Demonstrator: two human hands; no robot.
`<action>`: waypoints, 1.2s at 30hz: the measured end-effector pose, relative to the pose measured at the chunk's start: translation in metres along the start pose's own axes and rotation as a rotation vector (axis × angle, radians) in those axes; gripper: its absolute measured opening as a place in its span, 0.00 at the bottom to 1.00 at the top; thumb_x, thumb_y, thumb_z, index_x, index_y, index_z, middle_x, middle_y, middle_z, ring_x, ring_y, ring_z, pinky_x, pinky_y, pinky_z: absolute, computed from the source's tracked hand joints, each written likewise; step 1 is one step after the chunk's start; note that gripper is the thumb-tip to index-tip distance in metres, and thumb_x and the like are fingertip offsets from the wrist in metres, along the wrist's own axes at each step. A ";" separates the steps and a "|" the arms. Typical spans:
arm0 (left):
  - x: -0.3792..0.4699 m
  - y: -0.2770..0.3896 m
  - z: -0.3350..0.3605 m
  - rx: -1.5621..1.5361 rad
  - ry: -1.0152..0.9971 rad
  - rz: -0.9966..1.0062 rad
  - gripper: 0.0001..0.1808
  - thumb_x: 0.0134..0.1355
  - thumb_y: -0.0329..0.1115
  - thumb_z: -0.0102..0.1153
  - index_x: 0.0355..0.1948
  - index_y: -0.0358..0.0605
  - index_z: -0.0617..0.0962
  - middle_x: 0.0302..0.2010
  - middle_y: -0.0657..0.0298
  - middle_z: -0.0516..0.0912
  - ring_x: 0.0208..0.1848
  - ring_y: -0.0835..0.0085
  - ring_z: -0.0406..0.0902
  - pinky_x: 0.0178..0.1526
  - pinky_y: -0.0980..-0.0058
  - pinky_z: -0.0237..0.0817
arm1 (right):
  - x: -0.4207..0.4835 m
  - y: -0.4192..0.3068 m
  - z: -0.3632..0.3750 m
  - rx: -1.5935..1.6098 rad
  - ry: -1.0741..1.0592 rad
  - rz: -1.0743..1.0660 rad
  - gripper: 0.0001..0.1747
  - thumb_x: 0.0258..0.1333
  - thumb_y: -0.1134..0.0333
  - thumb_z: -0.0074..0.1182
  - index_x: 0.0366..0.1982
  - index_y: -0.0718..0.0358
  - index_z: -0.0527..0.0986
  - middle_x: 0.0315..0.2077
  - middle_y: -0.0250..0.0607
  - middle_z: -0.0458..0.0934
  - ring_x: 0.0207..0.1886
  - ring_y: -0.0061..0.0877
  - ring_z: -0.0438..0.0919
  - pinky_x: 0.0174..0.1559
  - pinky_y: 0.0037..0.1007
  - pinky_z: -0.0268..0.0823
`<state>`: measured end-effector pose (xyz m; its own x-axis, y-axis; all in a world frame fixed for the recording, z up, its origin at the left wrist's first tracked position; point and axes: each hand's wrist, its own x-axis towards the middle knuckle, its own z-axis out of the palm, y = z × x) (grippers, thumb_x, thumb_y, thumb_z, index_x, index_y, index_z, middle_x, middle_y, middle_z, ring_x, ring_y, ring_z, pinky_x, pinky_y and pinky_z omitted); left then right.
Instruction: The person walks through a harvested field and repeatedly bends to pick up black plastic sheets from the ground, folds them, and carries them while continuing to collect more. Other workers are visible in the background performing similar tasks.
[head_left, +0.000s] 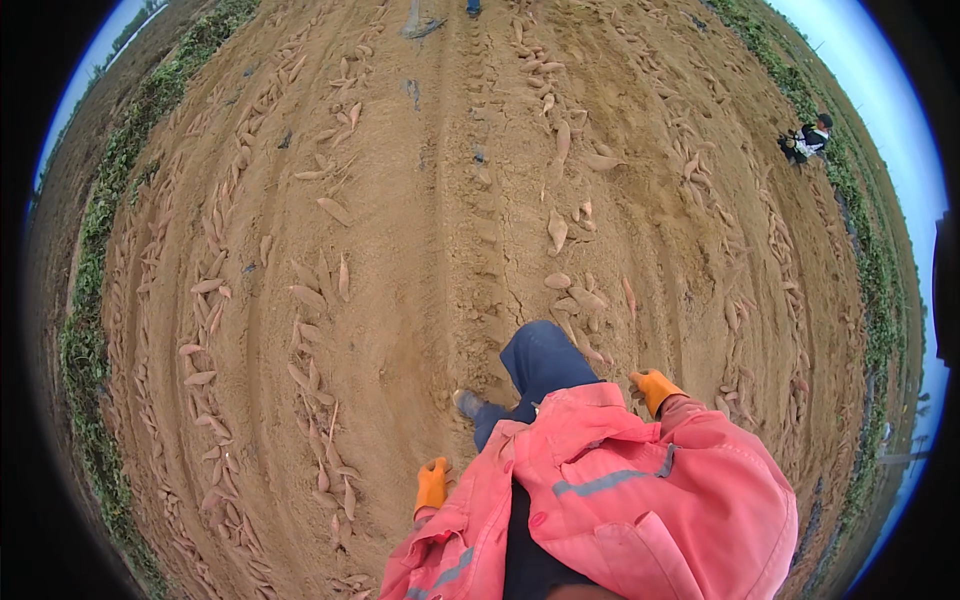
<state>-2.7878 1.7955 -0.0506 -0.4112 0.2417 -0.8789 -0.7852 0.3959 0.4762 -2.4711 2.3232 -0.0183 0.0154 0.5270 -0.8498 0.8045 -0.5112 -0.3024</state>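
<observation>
My left hand (432, 485), in an orange glove, hangs low beside my pink jacket over bare soil; its fingers look partly curled and nothing shows in it. My right hand (653, 389), in a matching glove, is out at my right side, fingers partly bent, with no held thing visible. Just ahead of it lies a cluster of sweet potatoes (586, 299) on the soil. Another row of sweet potatoes (307, 297) runs along the ground to my left. My bent knee in dark blue trousers and one shoe (470, 403) show between the hands.
More rows of sweet potatoes (201, 378) stretch along the ridged field on both sides. Green vines (85, 330) border it left and right. A person (808, 140) is low at the far right. Scraps of dark plastic film (412, 93) lie ahead, near another person's partial leg (473, 7).
</observation>
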 end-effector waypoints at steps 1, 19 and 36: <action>-0.002 0.014 -0.006 0.059 0.010 0.008 0.25 0.67 0.45 0.65 0.53 0.31 0.80 0.39 0.57 0.85 0.33 0.70 0.82 0.35 0.70 0.74 | -0.001 0.006 0.012 0.004 -0.039 0.013 0.27 0.67 0.52 0.61 0.60 0.61 0.77 0.45 0.49 0.87 0.40 0.43 0.86 0.41 0.50 0.75; 0.175 0.279 0.015 0.836 0.089 0.100 0.27 0.65 0.46 0.64 0.52 0.27 0.81 0.38 0.56 0.86 0.35 0.65 0.85 0.34 0.66 0.75 | 0.112 -0.221 0.139 0.234 -0.138 -0.164 0.30 0.65 0.49 0.63 0.58 0.66 0.79 0.41 0.47 0.88 0.37 0.38 0.86 0.39 0.41 0.74; 0.357 0.597 0.159 0.702 0.178 0.331 0.35 0.60 0.47 0.71 0.59 0.26 0.80 0.45 0.44 0.88 0.41 0.60 0.88 0.43 0.64 0.79 | 0.232 -0.392 0.132 0.496 0.039 -0.100 0.33 0.64 0.56 0.68 0.66 0.63 0.75 0.56 0.51 0.83 0.47 0.40 0.84 0.42 0.43 0.78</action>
<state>-3.3296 2.2593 -0.0757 -0.6866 0.3223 -0.6518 -0.1582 0.8087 0.5665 -2.8611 2.5562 -0.1538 -0.0177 0.6100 -0.7922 0.4245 -0.7128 -0.5583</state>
